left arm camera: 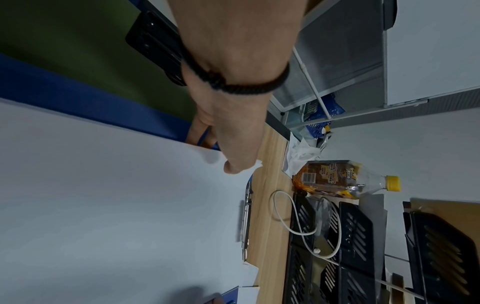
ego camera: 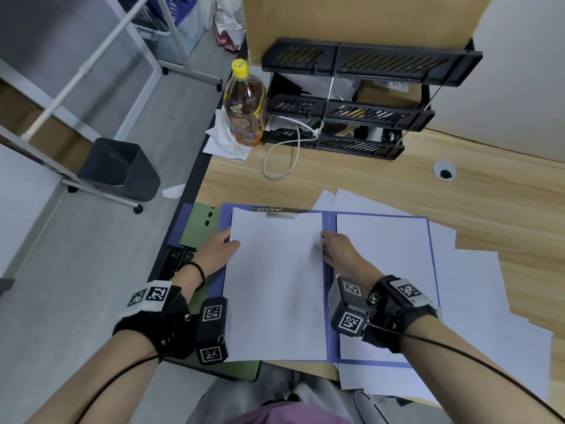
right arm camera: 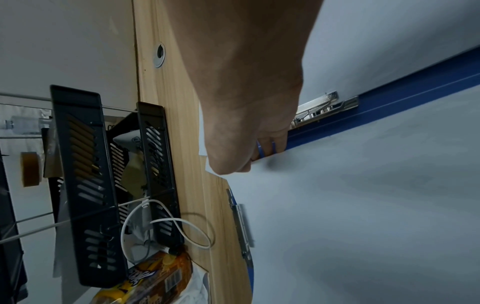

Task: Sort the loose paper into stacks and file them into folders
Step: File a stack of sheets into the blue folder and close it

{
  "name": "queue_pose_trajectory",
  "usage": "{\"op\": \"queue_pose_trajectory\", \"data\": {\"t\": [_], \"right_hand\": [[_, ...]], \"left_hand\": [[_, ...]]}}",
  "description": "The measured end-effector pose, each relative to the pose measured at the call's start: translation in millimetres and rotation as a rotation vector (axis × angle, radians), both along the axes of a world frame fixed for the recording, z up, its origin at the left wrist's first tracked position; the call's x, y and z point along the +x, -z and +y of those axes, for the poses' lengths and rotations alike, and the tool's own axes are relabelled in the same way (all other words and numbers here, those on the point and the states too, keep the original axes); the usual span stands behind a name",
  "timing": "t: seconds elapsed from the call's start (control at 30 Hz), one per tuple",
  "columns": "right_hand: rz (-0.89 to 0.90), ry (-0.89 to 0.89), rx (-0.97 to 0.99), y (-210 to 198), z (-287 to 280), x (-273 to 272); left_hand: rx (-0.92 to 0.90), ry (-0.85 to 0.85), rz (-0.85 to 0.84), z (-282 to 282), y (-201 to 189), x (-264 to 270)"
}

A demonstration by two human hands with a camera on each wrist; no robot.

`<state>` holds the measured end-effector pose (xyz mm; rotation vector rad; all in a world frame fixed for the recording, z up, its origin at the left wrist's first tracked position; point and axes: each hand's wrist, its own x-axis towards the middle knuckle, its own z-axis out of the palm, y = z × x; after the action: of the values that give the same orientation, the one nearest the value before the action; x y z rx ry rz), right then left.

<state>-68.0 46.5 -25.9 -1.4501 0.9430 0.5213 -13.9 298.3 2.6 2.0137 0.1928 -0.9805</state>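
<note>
At the two long edges of a white paper stack, the left hand and right hand each keep a pinching grip, thumb on top and fingers curled under the sheets, both forearms reaching forward from the near table edge. That stack lies on the left half of an open blue folder, its top edge just beneath the metal clip, with another sheet on the right half. Loose papers spread right across the table; a green folder pokes out left, while a bottle and black tray rack stand well beyond.
</note>
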Motion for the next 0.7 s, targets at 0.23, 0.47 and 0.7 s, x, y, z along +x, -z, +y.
{"op": "queue_pose_trajectory", "data": {"t": [0.23, 0.47, 0.7], "right_hand": [[0.0, 0.012, 0.067, -2.0, -1.0, -1.7], [0.027, 0.117, 0.212, -6.8, -11.7, 0.9], [0.04, 0.223, 0.329, -11.8, -39.0, -2.0]], "left_hand": [[0.241, 0.13, 0.029, -12.8, 2.7, 0.7], [0.22, 0.116, -0.006, -17.1, 15.0, 2.0], [0.231, -0.031, -0.101, -17.5, 16.8, 12.8]]}}
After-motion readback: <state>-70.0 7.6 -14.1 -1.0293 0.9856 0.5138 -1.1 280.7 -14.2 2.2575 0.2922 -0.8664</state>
